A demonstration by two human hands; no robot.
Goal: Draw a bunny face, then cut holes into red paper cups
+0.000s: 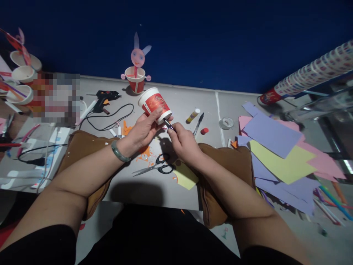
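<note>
**Red cup (pixel 156 102) aslant above the table (pixel 180 200)**

Your left hand (pixel 146 129) curls its fingers round it. The long axis slants from rim, far left, to base, near right, where your right hand's (pixel 184 142) fingers clasp a slim dark tool (pixel 168 124).

Right grip (pixel 183 141) swallows most of the dark tool (pixel 169 125), tip unclear at the base of the cup (pixel 152 101); far right of it, stacked cups (pixel 317 70) run off-edge!

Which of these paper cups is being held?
The tilted red-and-white cup in the left hand; neither hand touches the others, like the rabbit-figure cup standing upright.
</note>
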